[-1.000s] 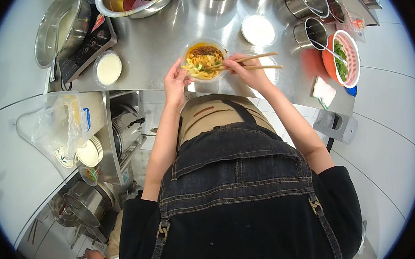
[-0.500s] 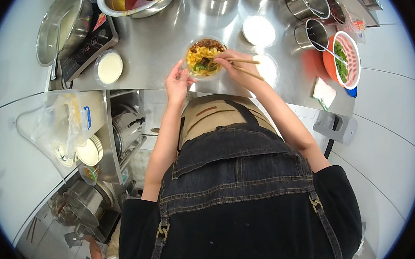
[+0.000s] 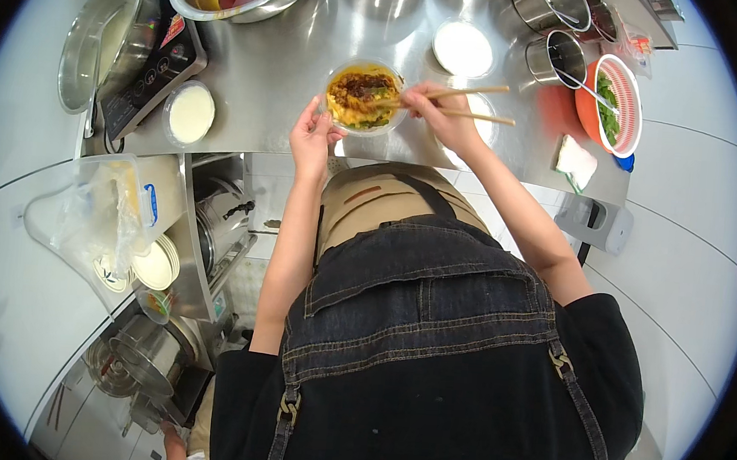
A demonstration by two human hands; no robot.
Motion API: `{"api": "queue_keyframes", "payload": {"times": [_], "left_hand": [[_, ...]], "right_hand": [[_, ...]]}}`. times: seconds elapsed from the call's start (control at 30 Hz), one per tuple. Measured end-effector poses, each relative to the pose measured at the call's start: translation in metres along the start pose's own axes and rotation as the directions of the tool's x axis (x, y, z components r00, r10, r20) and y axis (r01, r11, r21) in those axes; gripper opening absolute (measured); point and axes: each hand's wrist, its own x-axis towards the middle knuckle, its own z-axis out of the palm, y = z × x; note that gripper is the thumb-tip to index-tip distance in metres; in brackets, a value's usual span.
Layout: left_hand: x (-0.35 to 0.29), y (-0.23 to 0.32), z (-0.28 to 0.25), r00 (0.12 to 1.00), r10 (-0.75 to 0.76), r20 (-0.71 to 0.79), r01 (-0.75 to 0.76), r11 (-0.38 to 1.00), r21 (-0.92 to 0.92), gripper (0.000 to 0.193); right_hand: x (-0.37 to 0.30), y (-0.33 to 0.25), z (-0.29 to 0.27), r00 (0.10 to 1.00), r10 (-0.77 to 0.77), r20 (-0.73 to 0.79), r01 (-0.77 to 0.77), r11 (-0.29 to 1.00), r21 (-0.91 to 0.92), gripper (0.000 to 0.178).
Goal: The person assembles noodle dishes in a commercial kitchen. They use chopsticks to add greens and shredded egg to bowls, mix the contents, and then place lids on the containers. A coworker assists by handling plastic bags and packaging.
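A round clear bowl (image 3: 377, 133) stands on the steel counter in front of me. In it lies food (image 3: 359, 101) with yellow pieces, dark brown sauce and some green. My left hand (image 3: 312, 139) steadies the bowl's left side, thumb and fingers against its wall. From the right, my right hand (image 3: 446, 120) grips a pair of wooden chopsticks (image 3: 481, 116), slightly blurred by motion. Their tips are in the food, and their back ends stick out to the right.
Around the steel counter (image 3: 267, 95) stand a bowl of red liquid (image 3: 217, 7), an induction cooker (image 3: 152, 82), a white-filled tub (image 3: 190, 113), a white round lid-like disc (image 3: 463, 50), steel pots (image 3: 556, 59), an orange basket (image 3: 586, 117) and a cloth (image 3: 576, 163). Another person's hand (image 3: 173, 438) shows at lower left.
The chopsticks have swung and shifted to the right with my right hand. In the bowl the dark sauce has spread over the yellow pieces. My left hand stays at the bowl.
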Motion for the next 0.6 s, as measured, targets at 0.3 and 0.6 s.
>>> {"api": "queue_keyframes", "payload": {"times": [0.3,0.6], "left_hand": [[-0.006,0.004,0.007,1.000,-0.015,0.020,0.015,1.000,0.013,0.043],[-0.011,-0.004,0.009,0.999,0.017,0.032,-0.017,1.000,-0.004,0.044]], "right_hand": [[0.002,-0.032,0.006,0.973,-0.226,-0.046,0.217,0.965,-0.147,0.019],[0.016,0.026,0.004,0.938,0.203,-0.283,-0.127,0.956,0.265,0.028]]}}
